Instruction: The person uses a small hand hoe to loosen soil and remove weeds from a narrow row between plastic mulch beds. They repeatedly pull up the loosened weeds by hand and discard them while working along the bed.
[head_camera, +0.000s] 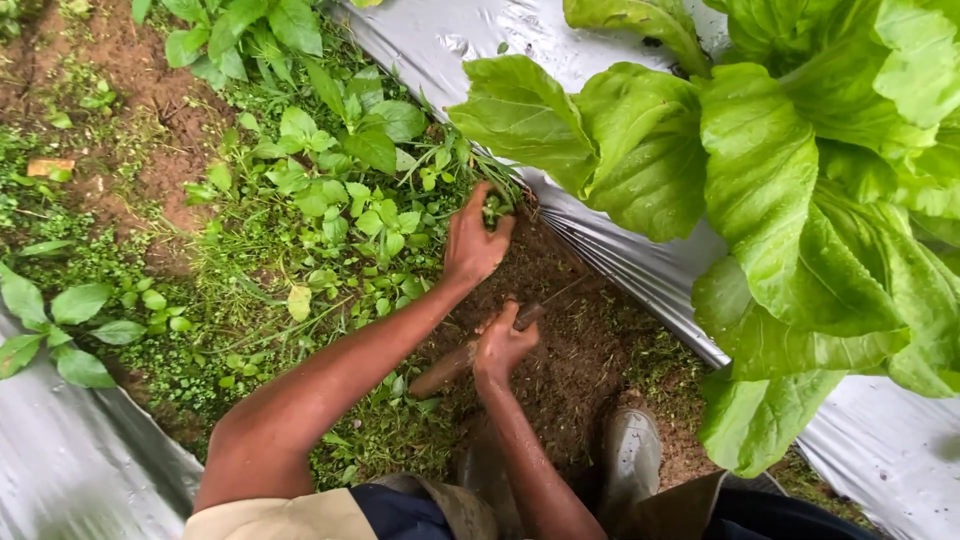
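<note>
My left hand (474, 240) is closed around a tuft of green weeds (494, 207) at the edge of the silver plastic mulch (620, 255). My right hand (502, 343) grips the handle of a soil-caked hand tool (447, 367) that lies low across bare brown soil (570, 350). The tool's working end is hidden under my hand and the dirt. Both forearms reach forward from the bottom of the view.
Large leafy green plants (790, 190) grow from the mulch on the right. Dense weeds (320, 220) cover the furrow on the left. More silver mulch (70, 460) lies at the lower left. A muddy boot (631, 455) stands on the soil below.
</note>
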